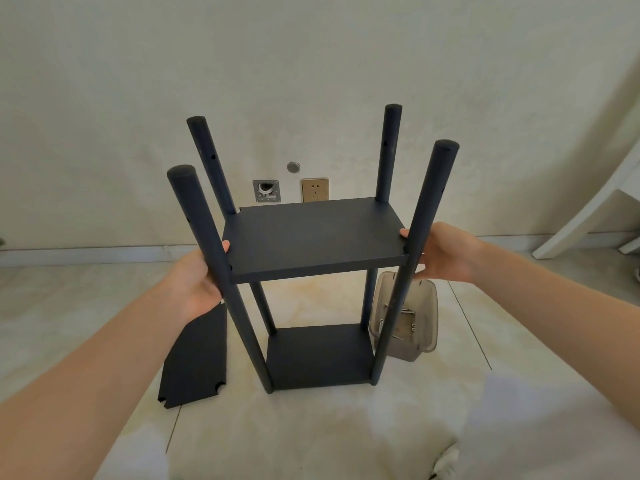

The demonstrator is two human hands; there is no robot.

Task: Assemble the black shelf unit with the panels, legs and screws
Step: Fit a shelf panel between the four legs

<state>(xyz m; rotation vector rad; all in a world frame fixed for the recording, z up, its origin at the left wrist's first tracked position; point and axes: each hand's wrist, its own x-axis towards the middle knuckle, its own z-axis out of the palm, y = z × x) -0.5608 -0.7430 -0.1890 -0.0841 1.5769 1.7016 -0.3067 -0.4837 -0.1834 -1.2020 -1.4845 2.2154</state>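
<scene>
The fingers of the left hand [194,282] are curled round the front left leg [188,206] of the black shelf unit [313,239]. They are mostly hidden behind it. The left thumb [225,244] rests on the edge of the top panel [311,233]. The fingers of the right hand [446,252] are curled round the front right leg [437,192] the same way, and the right thumb [404,233] touches the panel's other edge.

The shelf unit stands upright between the two hands. The top panel is level with the thumbs. The bottom panel [318,356] is far below the fingers, down by the floor [311,427]. The two back legs [390,147] stand on the far side of the top panel.

A loose black panel [195,362] lies flat on the floor just under the left hand. A clear box [424,327] with screws [408,311] in it sits below the right fingers, behind the front right leg.
</scene>
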